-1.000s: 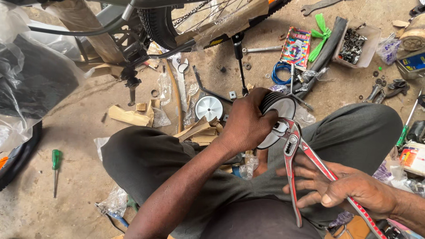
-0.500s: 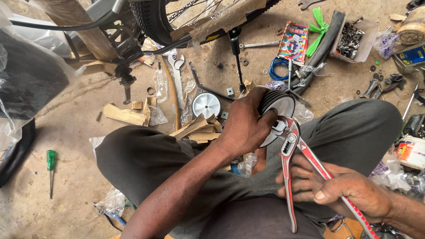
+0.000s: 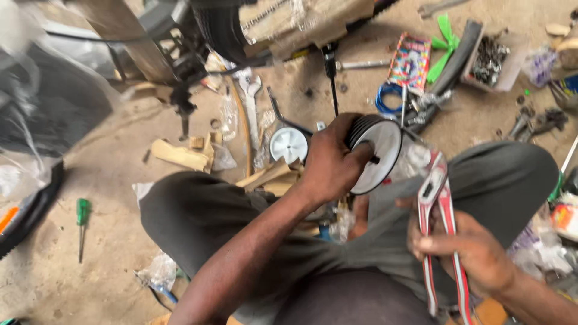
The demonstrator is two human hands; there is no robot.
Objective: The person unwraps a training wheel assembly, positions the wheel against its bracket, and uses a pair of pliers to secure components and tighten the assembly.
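I am lifting the wheel (image 3: pixel 372 153) with my left hand (image 3: pixel 328 165), and the pliers (image 3: pixel 438 232) are no longer biting at its hub as they were a moment ago; I am drawing them back toward me in my right hand (image 3: pixel 466 256). That tells me the grip on the axle is off for now and the wheel is resting in my left hand alone. My left fingers are closing firmly round the black ribbed tyre from the left side, the white disc face turning to the right, its small dark hub showing. My right hand is wrapping the red-and-white handles, fingers curled tight, with the pliers' head pointing away from me, just near and right of the wheel and not touching it. Whether the pliers' jaws are holding anything, I cannot tell. A second white wheel (image 3: pixel 289 144) is lying on the ground to the left, and a green screwdriver (image 3: pixel 82 225) far left.
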